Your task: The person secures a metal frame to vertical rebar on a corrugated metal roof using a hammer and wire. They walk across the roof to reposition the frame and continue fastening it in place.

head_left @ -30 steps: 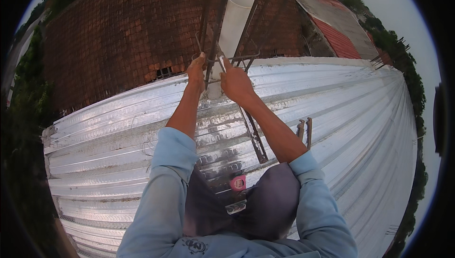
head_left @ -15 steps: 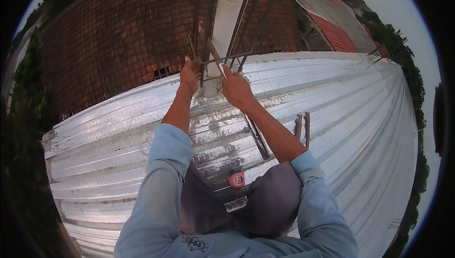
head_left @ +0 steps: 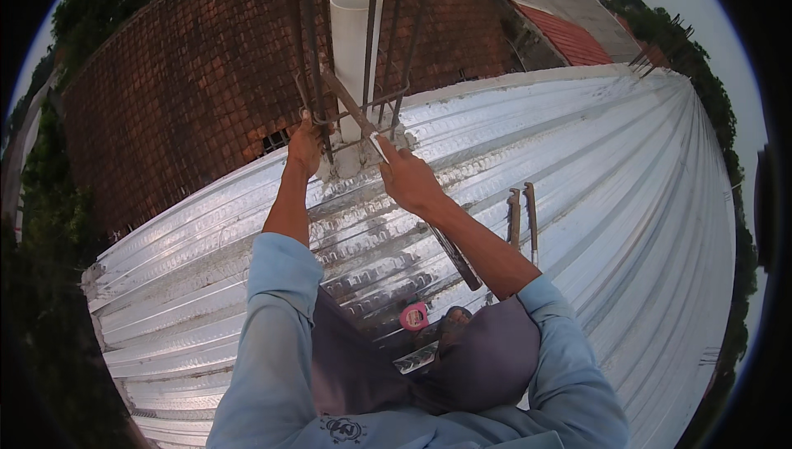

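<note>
My right hand (head_left: pixel 410 181) is closed around a long steel rebar bending bar (head_left: pixel 353 105). Its far end crosses the bent rebar stirrup (head_left: pixel 394 96), and the rest of its shaft runs back under my forearm. At the stirrup's left corner, my left hand (head_left: pixel 305 152) grips it close to an upright rebar (head_left: pixel 294 28). The stirrup hangs tilted around several upright rebars and a white plastic pipe (head_left: pixel 355 36). Pipe and rebars rise from a rough concrete base (head_left: pixel 345 162). My left fingertips are partly hidden behind the steel.
Ridged silver metal roofing (head_left: pixel 610 201) spreads beneath me. Two hook-ended steel bars (head_left: pixel 514 214) lie right of my forearm. A pink tape measure (head_left: pixel 414 316) rests between my legs. Past the roof edge is an older brown tiled roof (head_left: pixel 181 86), with a red roof section (head_left: pixel 561 35) farther right.
The view has shifted, so pipe and rebars sit farther left. The bending bar's far end has swung left across the stirrup. Both hands keep their grips.
</note>
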The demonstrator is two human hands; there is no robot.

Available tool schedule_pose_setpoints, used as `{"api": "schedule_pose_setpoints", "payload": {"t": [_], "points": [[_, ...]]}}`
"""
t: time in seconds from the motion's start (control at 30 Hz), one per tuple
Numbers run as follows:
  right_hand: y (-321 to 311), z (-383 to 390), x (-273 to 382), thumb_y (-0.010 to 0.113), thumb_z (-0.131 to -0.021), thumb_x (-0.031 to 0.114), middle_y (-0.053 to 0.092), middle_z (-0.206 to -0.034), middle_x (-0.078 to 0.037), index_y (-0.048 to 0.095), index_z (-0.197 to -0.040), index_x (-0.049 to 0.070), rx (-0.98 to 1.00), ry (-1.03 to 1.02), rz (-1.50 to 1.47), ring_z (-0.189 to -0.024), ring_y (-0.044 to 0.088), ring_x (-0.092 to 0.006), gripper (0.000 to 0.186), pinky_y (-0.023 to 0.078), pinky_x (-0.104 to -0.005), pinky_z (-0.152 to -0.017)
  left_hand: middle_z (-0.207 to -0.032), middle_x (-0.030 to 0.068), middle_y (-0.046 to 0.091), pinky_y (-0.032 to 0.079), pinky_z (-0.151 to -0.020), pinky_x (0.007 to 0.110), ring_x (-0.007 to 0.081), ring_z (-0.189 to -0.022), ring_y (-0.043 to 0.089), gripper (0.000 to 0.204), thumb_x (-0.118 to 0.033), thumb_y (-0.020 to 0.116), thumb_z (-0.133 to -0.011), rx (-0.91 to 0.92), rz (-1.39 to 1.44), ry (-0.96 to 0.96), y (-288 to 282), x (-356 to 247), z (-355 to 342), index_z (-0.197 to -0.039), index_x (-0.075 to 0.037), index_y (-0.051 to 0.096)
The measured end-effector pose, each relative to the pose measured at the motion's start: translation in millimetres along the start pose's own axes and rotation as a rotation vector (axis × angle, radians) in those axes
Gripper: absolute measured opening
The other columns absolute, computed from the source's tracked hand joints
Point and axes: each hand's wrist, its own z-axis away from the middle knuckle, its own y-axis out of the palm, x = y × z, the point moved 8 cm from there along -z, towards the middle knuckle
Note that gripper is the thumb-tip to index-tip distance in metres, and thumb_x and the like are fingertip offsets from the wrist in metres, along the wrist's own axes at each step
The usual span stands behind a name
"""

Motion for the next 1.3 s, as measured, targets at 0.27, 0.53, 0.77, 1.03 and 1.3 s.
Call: {"api": "schedule_pose_setpoints", "payload": {"t": [0.27, 0.53, 0.77, 1.03, 1.3], "points": [[-10.3, 183.8, -71.6, 0.064, -0.095, 0.017, 0.057, -0.086, -0.016, 0.041, -0.151, 0.005, -0.318, -0.014, 0.017, -0.055, 0.061, -0.035, 0.062, 0.051, -0.0467, -0.045, -0.071, 0.0065, 0.06, 0.043, -0.073, 0.038, 0.0172, -0.071, 0.053, 0.063, -0.057, 0.029, -0.108, -0.273, -0.302, 0.391, 16.8, -3.2, -6.1, -0.089, -0.005, 0.058], [-20.2, 83.7, -70.4, 0.057, -0.099, 0.019, 0.059, -0.091, -0.021, 0.039, -0.151, 0.003, -0.203, 0.108, 0.082, -0.06, 0.065, -0.038, 0.057, 0.054, -0.0476, -0.051, -0.066, 0.0049, 0.056, 0.041, -0.059, 0.032, 0.0157, -0.059, 0.048, 0.058, -0.05, 0.031, -0.109, -0.353, -0.126, 0.415, 5.7, -2.8, -10.3, -0.083, -0.005, 0.058], [-71.7, -37.2, -58.0, 0.055, -0.097, 0.014, 0.061, -0.095, -0.027, 0.037, -0.151, 0.003, -0.194, 0.066, 0.127, -0.073, 0.069, -0.0434, 0.058, 0.058, -0.0491, -0.064, -0.063, 0.0024, 0.055, 0.039, -0.057, 0.031, 0.0134, -0.057, 0.047, 0.061, -0.051, 0.031, -0.109, -0.416, -0.241, 0.505, 9.0, -5.5, -5.0, -0.083, -0.004, 0.06], [-10.7, -73.7, -81.0, 0.055, -0.091, 0.004, 0.065, -0.1, -0.034, 0.036, -0.149, -0.008, 0.036, 0.096, 0.15, -0.087, 0.07, -0.045, 0.062, 0.059, -0.0492, -0.076, -0.066, 0.004, 0.059, 0.04, -0.058, 0.031, 0.0141, -0.06, 0.051, 0.067, -0.051, 0.027, -0.11, -0.356, -0.287, 0.54, 13.9, -12.5, -2.3, -0.082, -0.003, 0.064], [-61.4, -81.8, -57.8, 0.054, -0.088, 0.003, 0.066, -0.093, -0.034, 0.042, -0.143, -0.006, -0.135, 0.04, 0.098, -0.088, 0.07, -0.0468, 0.057, 0.058, -0.0516, -0.078, -0.063, 0.0046, 0.059, 0.04, -0.058, 0.033, 0.0151, -0.058, 0.051, 0.068, -0.048, 0.027, -0.11, -0.372, -0.309, 0.503, 9.7, -9.9, -6.7, -0.078, -0.001, 0.065]]}}
